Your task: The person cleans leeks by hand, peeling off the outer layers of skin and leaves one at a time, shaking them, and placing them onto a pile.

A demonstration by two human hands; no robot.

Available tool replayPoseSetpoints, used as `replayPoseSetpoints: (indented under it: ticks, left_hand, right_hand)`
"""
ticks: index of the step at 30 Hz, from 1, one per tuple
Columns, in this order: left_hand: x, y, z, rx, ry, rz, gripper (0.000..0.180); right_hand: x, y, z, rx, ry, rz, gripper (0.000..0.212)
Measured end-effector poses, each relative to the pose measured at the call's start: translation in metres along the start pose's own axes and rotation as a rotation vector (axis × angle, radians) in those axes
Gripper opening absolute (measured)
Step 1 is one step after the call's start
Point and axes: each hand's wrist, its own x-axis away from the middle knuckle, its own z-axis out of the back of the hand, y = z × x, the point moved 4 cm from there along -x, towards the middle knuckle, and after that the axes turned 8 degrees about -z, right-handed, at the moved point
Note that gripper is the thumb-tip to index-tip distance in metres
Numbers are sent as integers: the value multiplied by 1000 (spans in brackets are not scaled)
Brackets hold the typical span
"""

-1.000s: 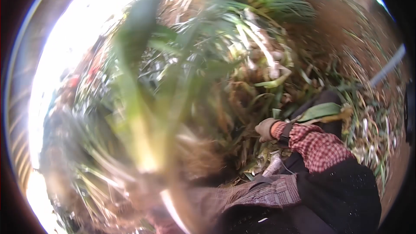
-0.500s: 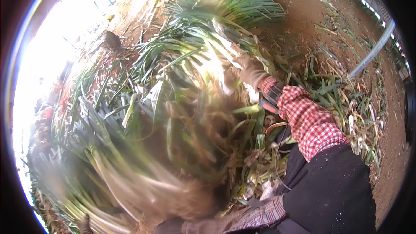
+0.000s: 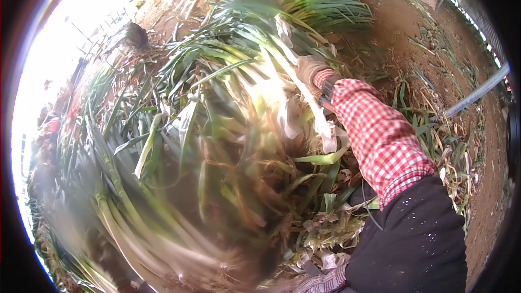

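My right hand (image 3: 311, 69), in a brown glove, is closed around the white stem of a large green onion (image 3: 316, 109) at the right side of a pile. The stem runs down past the hand to a pale root end. More large green onions (image 3: 260, 84) lie beside it, leaves toward the upper left. At the lower edge, the knit cuff of my left arm (image 3: 327, 280) shows; the hand beyond it is mostly cut off or blurred, so its fingers cannot be made out. Near it lies a bunch of large green onions (image 3: 135, 233), roots toward the bottom middle.
Another heap of green onions (image 3: 304, 0) lies at the far end. Stripped leaves and peelings (image 3: 325, 228) cover the ground near my dark-clothed leg. A pale pipe (image 3: 480, 95) slants over brown soil (image 3: 401, 27) at the right. A dark round bundle (image 3: 133, 35) sits at the upper left.
My right hand has gone from spread fingers over the pile to a closed grip on a stem. The left arm has drawn back toward the lower edge. The view has shifted slightly.
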Motion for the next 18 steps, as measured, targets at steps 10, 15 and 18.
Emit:
replayPoseSetpoints:
  ticks: [10,15,18]
  left_hand:
    - [108,259,-290,663,-1005,275,36]
    - [185,231,-272,796,-1152,720,31]
    - [179,248,-237,939,-1121,618,27]
  right_hand:
    - [369,-77,0,-459,-216,686,12]
    - [476,-52,-32,-693,-331,892,13]
    - [480,-49,-15,-524,-481,878,19]
